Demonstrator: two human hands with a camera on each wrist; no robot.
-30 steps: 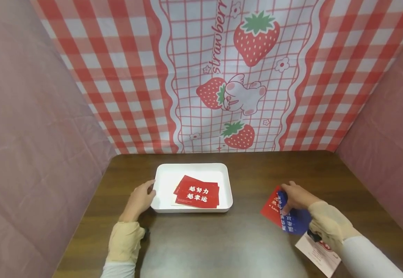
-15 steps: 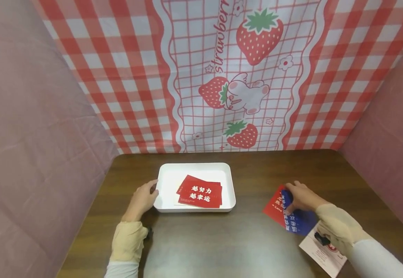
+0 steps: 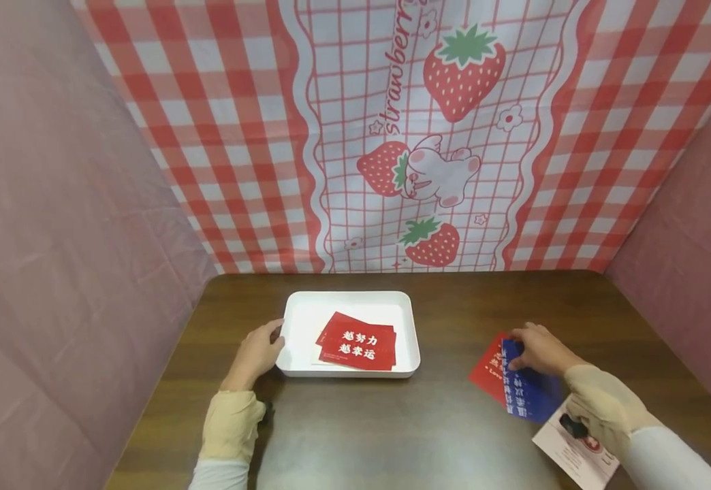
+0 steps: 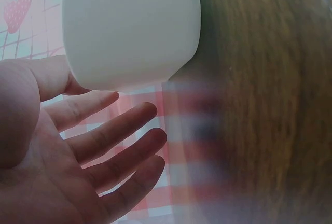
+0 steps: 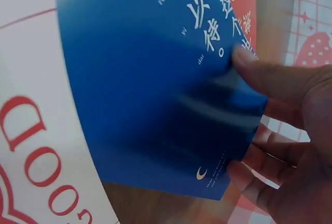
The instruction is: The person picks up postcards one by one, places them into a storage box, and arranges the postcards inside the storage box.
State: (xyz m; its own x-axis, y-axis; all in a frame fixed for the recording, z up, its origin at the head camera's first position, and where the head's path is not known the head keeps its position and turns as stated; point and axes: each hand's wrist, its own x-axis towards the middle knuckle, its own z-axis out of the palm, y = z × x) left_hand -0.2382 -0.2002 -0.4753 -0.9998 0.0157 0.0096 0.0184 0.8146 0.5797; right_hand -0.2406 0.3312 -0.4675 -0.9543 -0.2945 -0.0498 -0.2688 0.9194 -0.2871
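My right hand (image 3: 542,350) pinches a blue card (image 5: 155,94) with white Chinese writing, thumb on its face and fingers at the edge and underneath. In the right wrist view the card bows slightly. It overlaps a red card (image 3: 488,371) on its left. A pale card (image 3: 570,446) with red print lies nearer, partly covered by the right wrist. My left hand (image 3: 259,350) rests at the left end of a white tray (image 3: 297,327). In the left wrist view its fingers (image 4: 116,133) are spread and fairly straight, the thumb close against the tray's rim.
Inside the tray lies a loose pile of red cards (image 3: 358,347), with a pale one showing beneath. The brown wooden table (image 3: 392,422) meets a red checked strawberry cloth (image 3: 441,170) at the back. Pink cloth hangs on both sides.
The right hand keeps its grip on the blue card, which has shifted only slightly over the red one. The whole head view has drifted a little; the left hand stays at the tray.
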